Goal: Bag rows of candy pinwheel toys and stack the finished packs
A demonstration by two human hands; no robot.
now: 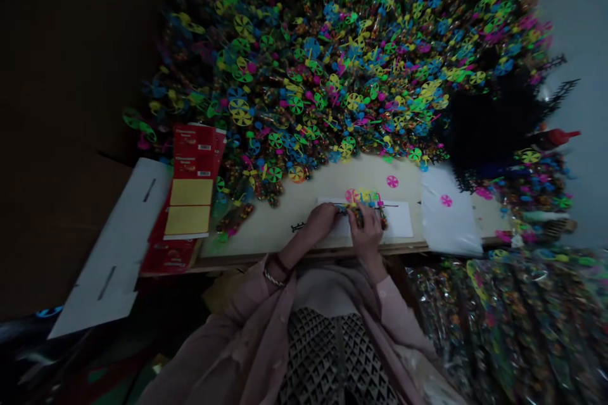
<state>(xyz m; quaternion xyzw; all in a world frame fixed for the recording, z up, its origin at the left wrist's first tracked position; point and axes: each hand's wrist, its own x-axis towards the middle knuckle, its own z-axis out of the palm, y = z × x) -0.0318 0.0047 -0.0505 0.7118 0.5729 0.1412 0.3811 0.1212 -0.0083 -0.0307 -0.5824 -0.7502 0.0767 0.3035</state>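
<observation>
On the light work board lies a white card strip with a thin dark strip along it. My left hand is closed at the dark strip, over the card's left part. My right hand has its fingers bent round small candy-filled packs with colourful wheel tops, at the middle of the card. A black toothed strip shows left of my left hand. What my left fingertips pinch is too small to make out.
A large heap of candy packs with bright wheels rises behind. Red and yellow labels and long white cards lie left. Right are white sheets, black strips and more packs.
</observation>
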